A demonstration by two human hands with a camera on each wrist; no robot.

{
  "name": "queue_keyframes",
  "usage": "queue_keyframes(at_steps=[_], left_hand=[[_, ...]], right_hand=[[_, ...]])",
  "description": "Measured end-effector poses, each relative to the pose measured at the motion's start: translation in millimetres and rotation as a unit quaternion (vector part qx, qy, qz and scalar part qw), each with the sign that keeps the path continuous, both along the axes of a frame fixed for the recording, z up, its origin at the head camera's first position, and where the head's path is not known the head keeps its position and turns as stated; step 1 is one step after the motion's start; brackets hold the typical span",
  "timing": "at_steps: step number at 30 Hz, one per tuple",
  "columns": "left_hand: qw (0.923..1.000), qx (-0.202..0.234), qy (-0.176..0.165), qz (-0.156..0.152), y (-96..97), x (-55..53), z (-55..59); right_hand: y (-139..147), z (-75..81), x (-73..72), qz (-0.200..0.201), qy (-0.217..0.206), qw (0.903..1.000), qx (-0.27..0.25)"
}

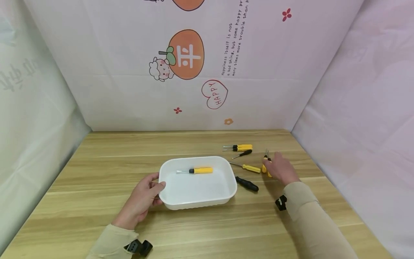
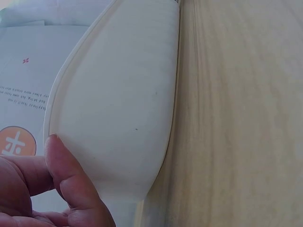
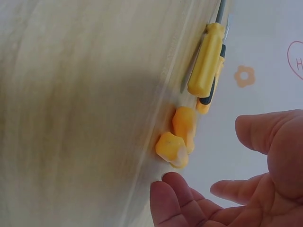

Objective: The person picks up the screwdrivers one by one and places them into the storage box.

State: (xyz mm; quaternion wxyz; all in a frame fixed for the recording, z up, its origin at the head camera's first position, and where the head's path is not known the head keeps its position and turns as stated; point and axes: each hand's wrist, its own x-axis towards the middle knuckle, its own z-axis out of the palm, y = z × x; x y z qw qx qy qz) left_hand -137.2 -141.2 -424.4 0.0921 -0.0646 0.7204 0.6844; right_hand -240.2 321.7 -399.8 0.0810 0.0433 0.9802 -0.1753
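Note:
My left hand grips the left end of a white plastic tray, thumb over the rim and fingers underneath the edge. Inside the tray lies a screwdriver with a yellow handle and black collar. On the right, my right hand hovers beside two yellow-handled screwdrivers that lie side by side, shafts pointing away. In the right wrist view, a gap separates the thumb and fingers around the ends of these handles; nothing is held. The hand partly hides one handle in the head view.
Between tray and right hand lie a yellow screwdriver and a black-handled one touching or close to the tray. Behind are a small black screwdriver and a yellow-and-black pair. White printed sheets wall in the wooden table.

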Motion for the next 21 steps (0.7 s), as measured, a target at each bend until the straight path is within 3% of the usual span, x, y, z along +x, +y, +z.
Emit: queue_keyframes(at_steps=[21], left_hand=[[1.0000, 0.008, 0.002, 0.005, 0.5, 0.0, 0.2]], right_hand=[[4.5, -8.9, -2.4, -0.003, -0.036, 0.9993, -0.009]])
